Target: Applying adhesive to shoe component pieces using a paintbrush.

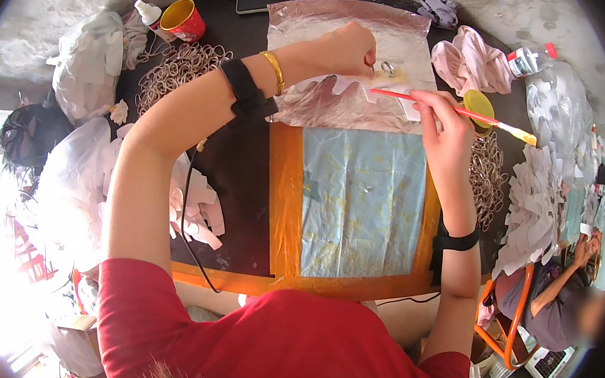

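Observation:
My left hand [352, 49] reaches across to the far side of the table, its fingers curled and fingertips down on a crinkled silvery sheet [345, 12]. Small metal rings [388, 69] lie right beside those fingertips; whatever is pinched there is hidden. A slim paintbrush [483, 118] with a red handle rests in my right hand [446, 120], its yellowish bristles pointing right and away from the sheet. Beneath the handle's end, a white cut piece with a wavy edge [409, 107] lies on the sheet. A round yellow lid or pot [479, 107] shows just behind the brush.
A blue stained sheet [361, 198] edged with orange tape covers the near table. Heaps of metal rings [181, 77] lie left and right. Around them are a red-yellow cup [183, 21], a pink cloth [472, 59], a bottle [530, 61] and white strips [530, 205]. Another person sits lower right.

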Available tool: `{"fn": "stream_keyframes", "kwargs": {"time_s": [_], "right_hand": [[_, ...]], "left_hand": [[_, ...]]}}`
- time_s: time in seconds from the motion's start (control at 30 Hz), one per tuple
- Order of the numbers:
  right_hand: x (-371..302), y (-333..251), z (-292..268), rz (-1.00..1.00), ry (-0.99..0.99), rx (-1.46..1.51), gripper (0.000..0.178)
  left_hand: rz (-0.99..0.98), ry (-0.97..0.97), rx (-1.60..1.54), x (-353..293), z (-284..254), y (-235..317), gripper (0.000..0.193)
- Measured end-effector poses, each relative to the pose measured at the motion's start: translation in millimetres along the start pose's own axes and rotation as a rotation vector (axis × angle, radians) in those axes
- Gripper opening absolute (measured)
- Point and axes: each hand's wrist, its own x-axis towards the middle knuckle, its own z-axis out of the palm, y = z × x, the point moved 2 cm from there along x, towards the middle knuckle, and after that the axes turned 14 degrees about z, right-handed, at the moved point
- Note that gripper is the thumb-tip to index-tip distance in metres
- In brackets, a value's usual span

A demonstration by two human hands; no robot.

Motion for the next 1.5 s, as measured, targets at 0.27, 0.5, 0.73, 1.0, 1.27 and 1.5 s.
{"fn": "stream_keyframes", "kwargs": {"time_s": [0.27,0.5,0.73,1.0,1.27,1.5], "right_hand": [[0.8,-0.2,-0.2,-0.039,0.013,0.017,0.018],[0.8,-1.9,1.1,-0.042,0.035,-0.013,0.016],[1.7,-3.2,2.6,-0.068,0.049,-0.018,0.015],[-0.5,-2.0,3.3,-0.093,0.066,-0.022,0.013],[-0.9,0.8,3.1,-0.092,0.073,-0.005,0.012],[-0.9,1.1,2.1,-0.101,0.081,-0.002,0.013]], "left_hand": [[0.027,0.003,0.132,1.4,1.5,10.8,0.022],[-0.154,-0.164,0.213,4.7,1.8,18.6,0.021],[-0.303,-0.189,0.279,1.3,2.6,39.2,0.019],[-0.176,0.001,0.245,-2.5,9.8,10.2,0.024],[-0.254,0.021,0.168,-5.2,11.1,15.0,0.020],[-0.186,0.065,0.158,-5.4,13.4,13.1,0.028]]}}
